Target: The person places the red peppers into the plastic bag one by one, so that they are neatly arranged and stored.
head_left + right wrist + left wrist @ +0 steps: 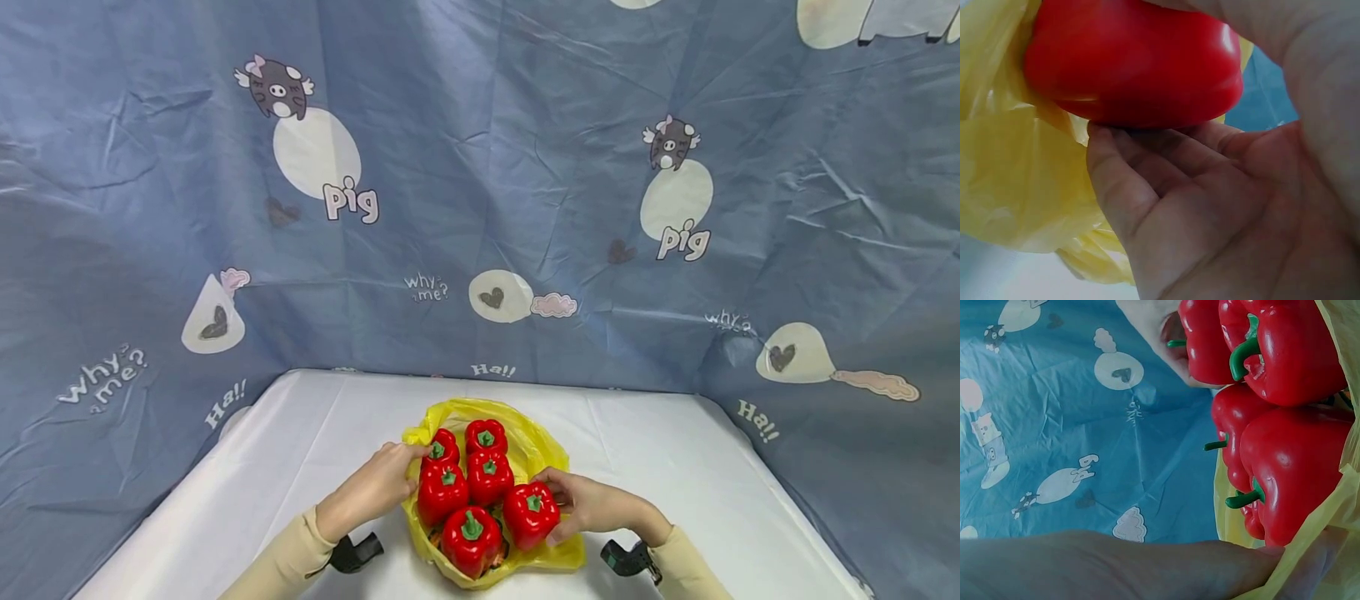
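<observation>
A yellow plastic bag lies spread open on the table, with several red bell peppers standing in it, green stems up. At its left side, my left hand grips the bag's edge; in the left wrist view, yellow film runs between thumb and fingers. The index fingertip is right at the rear left pepper. On the right, my right hand holds a red bell pepper at the bag's right side. The right wrist view has the fingers under this pepper and the thumb over it.
A white cloth covers the table. Blue printed curtains hang behind it and along both sides. Black wrist mounts sit at both sleeves, in front of the bag.
</observation>
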{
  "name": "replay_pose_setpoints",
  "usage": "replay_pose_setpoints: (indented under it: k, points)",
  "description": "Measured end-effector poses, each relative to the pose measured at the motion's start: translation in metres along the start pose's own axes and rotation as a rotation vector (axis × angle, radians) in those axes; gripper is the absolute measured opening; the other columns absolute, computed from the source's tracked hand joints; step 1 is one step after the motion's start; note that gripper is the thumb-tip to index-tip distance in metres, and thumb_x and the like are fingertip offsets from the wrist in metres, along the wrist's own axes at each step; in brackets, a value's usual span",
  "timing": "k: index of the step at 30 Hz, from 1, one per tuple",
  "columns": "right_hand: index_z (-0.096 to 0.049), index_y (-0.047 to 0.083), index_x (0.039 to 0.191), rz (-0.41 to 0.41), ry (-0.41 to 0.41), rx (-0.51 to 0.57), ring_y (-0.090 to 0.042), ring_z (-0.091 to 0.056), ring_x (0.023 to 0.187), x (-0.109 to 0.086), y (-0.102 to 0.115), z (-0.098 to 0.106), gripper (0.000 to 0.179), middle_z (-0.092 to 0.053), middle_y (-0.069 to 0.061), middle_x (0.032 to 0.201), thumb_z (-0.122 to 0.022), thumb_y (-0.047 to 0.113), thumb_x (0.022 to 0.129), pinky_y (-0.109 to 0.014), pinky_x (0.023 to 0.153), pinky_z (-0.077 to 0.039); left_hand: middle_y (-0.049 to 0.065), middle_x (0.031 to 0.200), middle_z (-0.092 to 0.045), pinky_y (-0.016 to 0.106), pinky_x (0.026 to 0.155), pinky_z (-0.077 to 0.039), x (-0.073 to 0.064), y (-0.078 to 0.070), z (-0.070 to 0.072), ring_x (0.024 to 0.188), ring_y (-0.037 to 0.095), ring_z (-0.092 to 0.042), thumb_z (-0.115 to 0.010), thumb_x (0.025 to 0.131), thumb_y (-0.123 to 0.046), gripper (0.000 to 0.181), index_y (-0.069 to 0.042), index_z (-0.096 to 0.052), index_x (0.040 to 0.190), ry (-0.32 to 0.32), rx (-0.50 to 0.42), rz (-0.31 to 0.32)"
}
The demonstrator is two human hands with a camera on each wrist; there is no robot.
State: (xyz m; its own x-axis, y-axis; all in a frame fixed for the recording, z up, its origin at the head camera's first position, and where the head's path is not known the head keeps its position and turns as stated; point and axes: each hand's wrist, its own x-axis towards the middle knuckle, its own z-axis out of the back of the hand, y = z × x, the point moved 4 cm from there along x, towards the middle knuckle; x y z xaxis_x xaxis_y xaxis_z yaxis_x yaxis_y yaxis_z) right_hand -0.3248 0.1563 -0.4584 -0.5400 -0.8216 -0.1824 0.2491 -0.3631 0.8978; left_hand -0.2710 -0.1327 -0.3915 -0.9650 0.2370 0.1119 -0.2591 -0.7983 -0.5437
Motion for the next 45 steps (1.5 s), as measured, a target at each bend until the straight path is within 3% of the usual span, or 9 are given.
replay_pose_setpoints:
  k: [6,19,24,27,31,34,38,42,45]
  points:
    - [-0.045,0.009,0.132,-0.001,-0.01,-0.026,-0.012,-0.058,0.115,0.001,0.003,-0.004,0.064,-0.059,-0.004,0.126,-0.077,0.013,0.077,-0.017,0.095,-0.044,0.02,0.118,-0.066,0.038,0.07,-0.042,0.0,0.001,0.0,0.106,0.035,-0.057,-0.064,0.074,0.012,0.044,0.007,-0.065,0.117,0.006,0.012,0.021]
    - [-0.046,0.012,0.138,-0.049,-0.035,-0.115,-0.011,-0.057,0.117,0.003,0.002,-0.006,0.069,-0.06,0.003,0.129,-0.078,0.019,0.077,-0.019,0.095,-0.045,0.019,0.117,-0.067,0.035,0.064,-0.038,-0.003,0.003,0.001,0.105,0.036,-0.057,-0.064,0.074,0.011,0.042,0.006,-0.066,0.117,0.024,0.011,0.041]
    - [-0.042,0.01,0.142,-0.065,-0.036,-0.123,-0.016,-0.055,0.121,0.001,0.004,-0.003,0.076,-0.058,0.001,0.132,-0.079,0.021,0.077,-0.022,0.097,-0.044,0.019,0.117,-0.067,0.042,0.077,-0.044,-0.002,0.002,0.003,0.11,0.041,-0.057,-0.067,0.074,0.008,0.042,0.005,-0.066,0.116,0.007,0.015,0.022]
    - [-0.034,0.004,0.147,-0.071,-0.037,-0.135,-0.023,-0.05,0.128,-0.003,0.006,-0.001,0.085,-0.052,-0.004,0.14,-0.079,0.022,0.077,-0.03,0.103,-0.043,0.019,0.116,-0.067,0.045,0.082,-0.046,-0.002,0.001,0.002,0.11,0.041,-0.057,-0.068,0.074,0.008,0.041,0.006,-0.066,0.115,0.001,0.018,0.008]
    - [-0.028,0.001,0.15,-0.08,-0.047,-0.151,-0.03,-0.043,0.136,-0.009,0.01,0.003,0.092,-0.044,-0.008,0.148,-0.079,0.025,0.077,-0.044,0.11,-0.036,0.018,0.116,-0.068,0.034,0.066,-0.044,-0.001,0.0,0.001,0.085,0.028,-0.058,-0.066,0.074,0.008,0.041,0.002,-0.068,0.115,0.013,0.012,-0.022]
    - [-0.029,0.002,0.15,-0.073,-0.06,-0.155,-0.032,-0.041,0.137,-0.014,0.015,0.007,0.089,-0.043,-0.011,0.149,-0.078,0.026,0.079,-0.048,0.111,-0.032,0.015,0.091,-0.071,0.025,0.052,-0.032,-0.001,0.0,0.001,0.061,0.016,-0.042,-0.065,0.079,0.004,0.035,-0.004,-0.073,0.112,0.042,0.016,-0.034]
    - [-0.034,0.003,0.148,-0.035,-0.097,-0.149,-0.034,-0.039,0.138,-0.02,0.022,0.015,0.076,-0.042,-0.016,0.148,-0.071,0.026,0.086,-0.05,0.111,-0.031,0.001,0.062,-0.053,0.021,0.044,-0.024,-0.004,-0.001,0.005,0.047,0.009,-0.029,-0.068,0.084,-0.008,0.027,-0.013,-0.075,0.11,0.064,0.08,-0.052]
    - [-0.038,0.007,0.146,0.025,-0.199,-0.203,-0.035,-0.038,0.138,-0.027,0.031,0.029,0.066,-0.042,-0.016,0.149,-0.066,0.029,0.091,-0.05,0.11,-0.033,0.011,0.08,-0.064,0.029,0.048,-0.034,-0.012,-0.005,0.017,0.047,0.013,-0.04,-0.071,0.085,-0.025,0.06,-0.02,-0.051,0.142,0.046,0.178,-0.084]
    - [-0.038,0.014,0.148,0.081,-0.363,-0.311,-0.036,-0.036,0.139,-0.036,0.042,0.043,0.068,-0.039,-0.013,0.151,-0.067,0.033,0.089,-0.053,0.107,-0.035,0.021,0.101,-0.068,0.039,0.058,-0.044,-0.02,-0.008,0.031,0.06,0.023,-0.057,-0.071,0.082,-0.045,0.092,-0.023,-0.021,0.155,0.005,0.259,-0.082]
